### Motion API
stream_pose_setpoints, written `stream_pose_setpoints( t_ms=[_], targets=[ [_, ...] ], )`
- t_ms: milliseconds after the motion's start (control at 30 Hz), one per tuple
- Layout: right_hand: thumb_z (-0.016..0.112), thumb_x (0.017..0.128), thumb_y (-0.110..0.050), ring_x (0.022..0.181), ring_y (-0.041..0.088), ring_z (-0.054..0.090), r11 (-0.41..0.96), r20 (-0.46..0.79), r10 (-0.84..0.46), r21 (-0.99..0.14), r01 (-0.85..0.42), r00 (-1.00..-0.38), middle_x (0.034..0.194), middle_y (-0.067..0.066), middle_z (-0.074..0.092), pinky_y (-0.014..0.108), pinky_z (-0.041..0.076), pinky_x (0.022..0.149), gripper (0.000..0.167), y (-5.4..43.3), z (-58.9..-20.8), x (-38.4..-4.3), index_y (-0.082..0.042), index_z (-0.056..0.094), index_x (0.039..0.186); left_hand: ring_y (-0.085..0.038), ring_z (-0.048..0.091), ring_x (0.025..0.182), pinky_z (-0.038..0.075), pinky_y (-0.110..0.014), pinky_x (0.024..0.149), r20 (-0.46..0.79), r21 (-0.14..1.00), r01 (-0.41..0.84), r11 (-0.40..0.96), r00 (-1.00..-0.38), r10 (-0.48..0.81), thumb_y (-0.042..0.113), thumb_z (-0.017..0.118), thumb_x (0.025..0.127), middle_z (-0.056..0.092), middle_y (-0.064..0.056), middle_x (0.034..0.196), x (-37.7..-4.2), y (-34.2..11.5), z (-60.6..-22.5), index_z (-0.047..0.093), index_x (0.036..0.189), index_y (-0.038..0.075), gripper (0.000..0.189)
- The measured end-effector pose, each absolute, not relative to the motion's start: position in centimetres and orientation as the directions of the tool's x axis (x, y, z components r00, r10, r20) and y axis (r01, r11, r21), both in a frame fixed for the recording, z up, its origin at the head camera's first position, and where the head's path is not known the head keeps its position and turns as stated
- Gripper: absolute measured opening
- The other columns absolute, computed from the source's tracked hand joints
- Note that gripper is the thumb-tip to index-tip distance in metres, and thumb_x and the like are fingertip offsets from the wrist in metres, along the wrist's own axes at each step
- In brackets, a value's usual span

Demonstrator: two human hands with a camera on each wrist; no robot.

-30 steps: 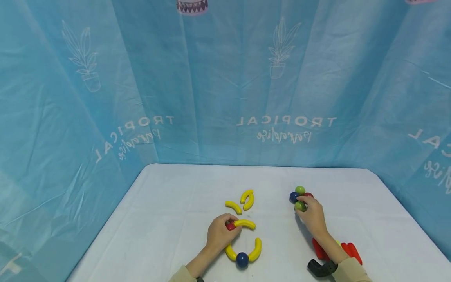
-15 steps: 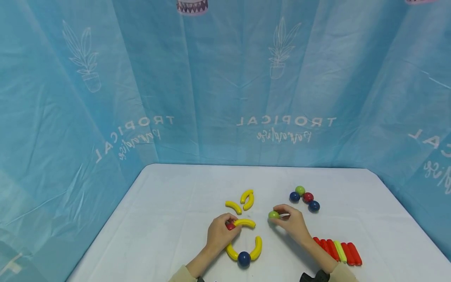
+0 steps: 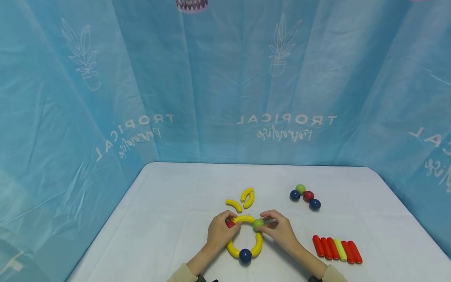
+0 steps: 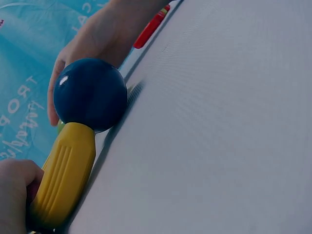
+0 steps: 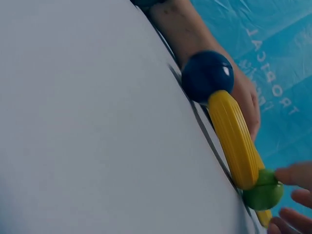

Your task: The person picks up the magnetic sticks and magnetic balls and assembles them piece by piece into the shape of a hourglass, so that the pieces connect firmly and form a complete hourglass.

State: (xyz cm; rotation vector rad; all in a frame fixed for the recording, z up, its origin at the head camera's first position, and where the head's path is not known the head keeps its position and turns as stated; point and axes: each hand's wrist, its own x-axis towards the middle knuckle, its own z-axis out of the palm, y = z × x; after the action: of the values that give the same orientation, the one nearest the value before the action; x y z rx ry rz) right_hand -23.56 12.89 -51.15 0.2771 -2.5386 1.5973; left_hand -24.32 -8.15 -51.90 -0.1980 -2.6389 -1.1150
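Curved yellow pieces and coloured balls form a ring on the white table in the head view. My left hand [image 3: 219, 229] pinches the red ball [image 3: 230, 224] at the ring's left, mostly covered by fingers. At the upper right, my right hand [image 3: 280, 231] holds the green ball [image 3: 258, 225] between thumb and fingers. The top yellow curved piece [image 3: 244, 218] spans between these two balls. Below, a blue ball [image 3: 245, 256] sits between the lower left yellow piece [image 3: 231, 250] and the lower right one [image 3: 258, 245]. The right wrist view has the green ball [image 5: 264, 190] right at a yellow piece's end [image 5: 234, 141].
Three loose yellow curved pieces [image 3: 233, 205] lie just beyond the ring. A cluster of green, red and blue balls [image 3: 308, 196] rests farther back on the right. Nearer, several red rods [image 3: 318, 246] and a yellow-green rod [image 3: 340, 250] lie in a row. Blue printed cloth [image 3: 225, 78] hangs behind the table.
My right hand has carried the green ball from the cluster leftward to the ring's upper right. The blue ball and lower right yellow piece have shifted slightly. The left hand has stayed at the red ball.
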Motion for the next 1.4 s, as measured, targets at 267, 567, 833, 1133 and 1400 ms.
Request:
stream_pose_setpoints(
  t_ms=[267,567,833,1133,1400],
  targets=[
    [0.080,0.073,-0.011,0.064,0.004,0.050,0.464,0.144,0.076,-0.881,-0.093,-0.987,0.095,0.008,0.057,0.017,0.045,0.056,0.051,11.2,-50.8,-20.8,-0.002,0.057,0.117,-0.006,0.053,0.072,0.043,-0.018,0.066,0.298,0.680,0.228,0.697,-0.954,0.022,0.029,0.075,0.076,0.065,0.005,0.080,-24.2,-8.2,-51.9,0.066,0.087,0.020,0.017],
    [0.079,0.067,-0.005,0.068,0.008,0.046,0.535,0.085,0.071,-0.844,-0.034,-0.994,0.112,0.012,0.050,0.016,0.042,0.056,0.077,9.6,-50.7,-20.2,-0.005,0.040,0.134,-0.007,0.052,0.072,0.044,-0.018,0.065,0.307,0.676,0.240,0.697,-0.951,0.030,0.029,0.075,0.077,0.065,0.005,0.080,-24.3,-8.2,-51.8,0.066,0.088,0.019,0.017],
    [0.075,0.067,0.003,0.069,0.010,0.046,0.483,0.098,0.095,-0.875,-0.040,-0.991,0.111,0.016,0.052,0.017,0.043,0.055,0.071,9.7,-50.4,-19.9,-0.001,0.043,0.130,-0.007,0.051,0.071,0.043,-0.017,0.063,0.334,0.673,0.263,0.691,-0.942,0.033,0.026,0.076,0.076,0.065,0.004,0.078,-24.3,-8.2,-52.0,0.066,0.087,0.017,0.017],
    [0.074,0.070,0.002,0.069,0.011,0.048,0.510,0.133,0.073,-0.857,-0.077,-0.988,0.107,0.013,0.057,0.016,0.043,0.056,0.054,10.6,-50.4,-20.8,-0.003,0.057,0.121,-0.005,0.052,0.072,0.043,-0.017,0.064,0.351,0.682,0.317,0.659,-0.933,0.085,0.027,0.076,0.078,0.065,0.003,0.081,-24.3,-8.4,-51.8,0.068,0.090,0.016,0.018],
    [0.073,0.068,0.004,0.069,0.011,0.047,0.523,0.133,0.063,-0.848,-0.081,-0.989,0.107,0.011,0.059,0.016,0.043,0.055,0.052,11.8,-50.5,-21.8,-0.003,0.061,0.118,-0.003,0.047,0.069,0.041,-0.015,0.061,0.320,0.707,0.389,0.591,-0.921,0.223,0.027,0.076,0.079,0.064,0.002,0.084,-24.4,-8.4,-51.7,0.068,0.102,0.013,0.029]
  ],
)
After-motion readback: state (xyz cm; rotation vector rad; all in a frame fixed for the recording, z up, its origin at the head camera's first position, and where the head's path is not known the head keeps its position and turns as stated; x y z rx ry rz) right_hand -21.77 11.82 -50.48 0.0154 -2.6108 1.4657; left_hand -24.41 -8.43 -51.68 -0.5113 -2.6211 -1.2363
